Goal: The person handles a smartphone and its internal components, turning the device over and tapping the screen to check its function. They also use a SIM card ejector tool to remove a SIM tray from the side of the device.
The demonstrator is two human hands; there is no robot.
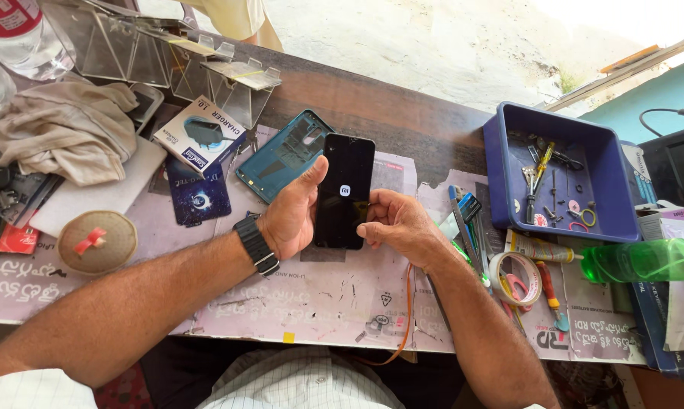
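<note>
Both hands are on the phone [345,191]; my left hand [293,216], a black watch [256,245] on its wrist, wraps the phone's left edge with the thumb laid up the side of the dark screen; my right hand [395,222] pinches the lower right edge, fingers curled in; the phone stands upright above the mat [312,291], a small white logo lit at mid-screen; an orange strap [407,310] hangs off the desk edge below my right wrist; just right of that arm lie a tape roll [515,276], red-handled scissors [518,291] and a red screwdriver [548,291]; left of my left arm sits a round tan pad [97,241] with a red scrap on it; behind the phone, touching it in this view, lies a teal back cover [281,155]; left of that a blue card [199,198] and a charger box [202,136]; farther left a crumpled cloth [69,130]; to the right a blue tray [562,174] holds small tools, with a green bottle [645,260] on its side near it; at the far edge stand clear stands [168,57].
</note>
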